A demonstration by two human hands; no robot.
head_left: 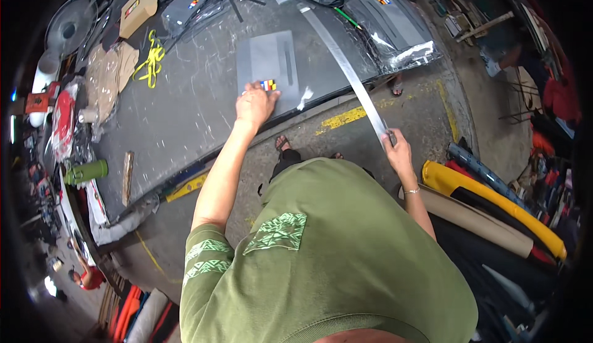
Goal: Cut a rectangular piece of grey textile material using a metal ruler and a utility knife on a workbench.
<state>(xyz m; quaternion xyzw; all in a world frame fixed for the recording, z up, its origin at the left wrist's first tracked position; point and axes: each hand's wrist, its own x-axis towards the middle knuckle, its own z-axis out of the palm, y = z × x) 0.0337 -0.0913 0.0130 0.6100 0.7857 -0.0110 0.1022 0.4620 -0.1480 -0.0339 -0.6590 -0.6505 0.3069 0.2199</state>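
Observation:
On the dark worktable (191,83), near its front edge, lies a grey rectangular sheet (259,55) with a darker slot-like strip along its right side. My left hand (254,103) rests on the sheet's near part, its fingers spread on the surface beside a small multicoloured patch (268,84). My right hand (397,151) is closed round the near end of a long metal ruler (346,68). The ruler slants from the far part of the table out past the front edge, to the right of the sheet. A white scrap (304,99) is near the sheet's lower right corner.
Similar grey pieces in clear plastic (401,28) lie at the far right, beside a green pencil (348,17). Yellow ribbon (151,59), a cardboard box (138,9), a wooden stick (128,178) and a green bottle (86,172) are leftward. Material rolls (494,204) stand to my right.

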